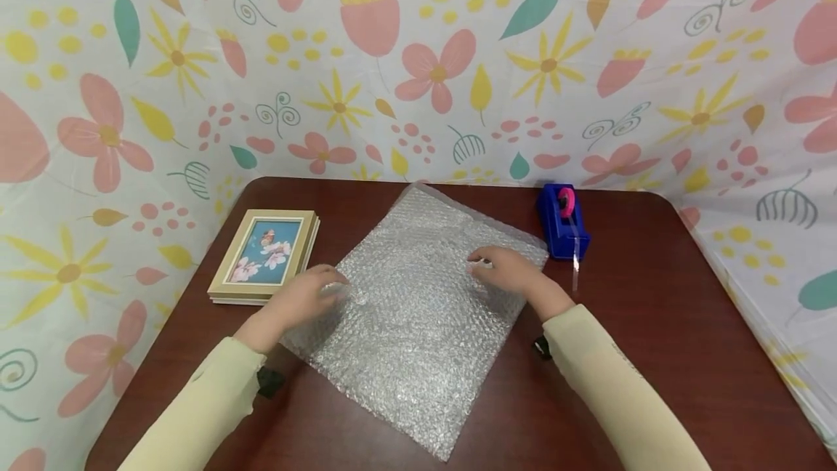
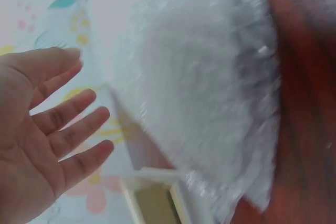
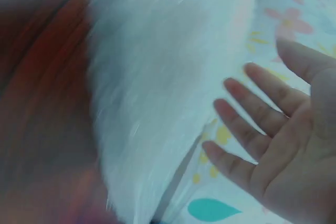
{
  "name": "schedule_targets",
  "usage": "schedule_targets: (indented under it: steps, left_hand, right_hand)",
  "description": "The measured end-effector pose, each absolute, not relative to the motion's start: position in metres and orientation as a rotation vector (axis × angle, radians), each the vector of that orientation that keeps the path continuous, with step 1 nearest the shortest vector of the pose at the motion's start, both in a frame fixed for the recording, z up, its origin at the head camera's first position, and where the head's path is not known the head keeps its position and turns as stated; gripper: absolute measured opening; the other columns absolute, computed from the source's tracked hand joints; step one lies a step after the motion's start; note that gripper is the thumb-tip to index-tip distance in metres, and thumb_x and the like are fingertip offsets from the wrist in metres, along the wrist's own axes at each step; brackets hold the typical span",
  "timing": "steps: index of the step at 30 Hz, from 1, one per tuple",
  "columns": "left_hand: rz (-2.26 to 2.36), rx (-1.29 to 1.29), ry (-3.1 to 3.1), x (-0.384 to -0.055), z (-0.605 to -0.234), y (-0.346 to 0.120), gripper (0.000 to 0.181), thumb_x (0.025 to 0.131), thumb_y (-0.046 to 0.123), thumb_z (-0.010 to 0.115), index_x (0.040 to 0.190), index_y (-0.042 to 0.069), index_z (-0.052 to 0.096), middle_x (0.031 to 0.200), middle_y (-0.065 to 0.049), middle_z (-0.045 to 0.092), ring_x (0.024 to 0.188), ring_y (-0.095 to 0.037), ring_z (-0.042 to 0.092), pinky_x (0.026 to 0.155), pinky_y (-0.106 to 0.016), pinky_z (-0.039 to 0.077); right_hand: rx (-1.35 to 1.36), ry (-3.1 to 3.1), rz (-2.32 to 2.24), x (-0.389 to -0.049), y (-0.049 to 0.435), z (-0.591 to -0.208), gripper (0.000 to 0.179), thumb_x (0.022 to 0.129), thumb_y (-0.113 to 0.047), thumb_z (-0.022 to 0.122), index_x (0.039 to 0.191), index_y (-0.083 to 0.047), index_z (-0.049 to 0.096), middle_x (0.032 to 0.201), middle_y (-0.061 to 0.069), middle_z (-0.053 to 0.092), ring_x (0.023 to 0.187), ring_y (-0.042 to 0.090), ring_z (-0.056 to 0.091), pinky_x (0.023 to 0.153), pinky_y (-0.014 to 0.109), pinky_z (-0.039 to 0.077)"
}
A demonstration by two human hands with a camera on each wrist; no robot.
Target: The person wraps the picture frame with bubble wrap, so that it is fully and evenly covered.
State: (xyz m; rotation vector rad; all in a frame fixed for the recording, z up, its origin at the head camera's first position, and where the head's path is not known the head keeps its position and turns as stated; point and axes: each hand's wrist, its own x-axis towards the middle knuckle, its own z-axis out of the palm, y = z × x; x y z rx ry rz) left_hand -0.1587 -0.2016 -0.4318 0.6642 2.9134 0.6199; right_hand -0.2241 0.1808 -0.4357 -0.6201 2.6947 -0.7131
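Observation:
A sheet of clear bubble wrap [image 1: 418, 296] lies turned like a diamond on the dark red-brown table [image 1: 654, 355]. Over its left corner hovers my left hand [image 1: 304, 300], close to a picture frame [image 1: 264, 256]. My right hand [image 1: 506, 270] is above the sheet's right side, near its right corner. In the left wrist view the left hand [image 2: 47, 124] has its fingers spread and relaxed, nothing between them. The right wrist view shows the right hand [image 3: 273, 124] likewise with loose, parted fingers and an empty palm.
At the back right stands a blue tape dispenser [image 1: 564, 227] with a pink-cored roll and a strip of tape hanging off its front. The gold-rimmed picture frame, with a flower picture, rests at the left. A floral cloth [image 1: 438, 57] hangs behind the table and along its sides.

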Motion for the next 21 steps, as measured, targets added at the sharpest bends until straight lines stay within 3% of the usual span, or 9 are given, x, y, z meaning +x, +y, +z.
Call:
schedule_targets:
  steps: [10,21]
  left_hand:
    - [1.007,0.391,2.973,-0.154,-0.413,-0.234,0.031,0.102,0.011,0.060,0.130,-0.002,0.067,0.131,-0.025,0.069,0.116,-0.043,0.067,0.095,-0.058,0.056]
    - [1.056,0.184,2.938,-0.147,-0.406,-0.262,0.039,0.105,0.019,0.058,0.138,-0.001,0.062,0.140,-0.028,0.062,0.117,-0.046,0.067,0.082,-0.043,0.060]
  right_hand:
    - [-0.484,2.605,-1.206,-0.210,0.128,-0.428,0.039,0.107,-0.030,0.054,0.134,-0.003,0.065,0.136,0.019,0.066,0.123,0.037,0.062,0.102,0.052,0.054]
    - [-0.462,2.335,-1.410,-0.205,0.089,-0.425,0.042,0.107,-0.025,0.052,0.143,-0.003,0.057,0.150,0.020,0.055,0.133,0.038,0.057,0.109,0.050,0.051]
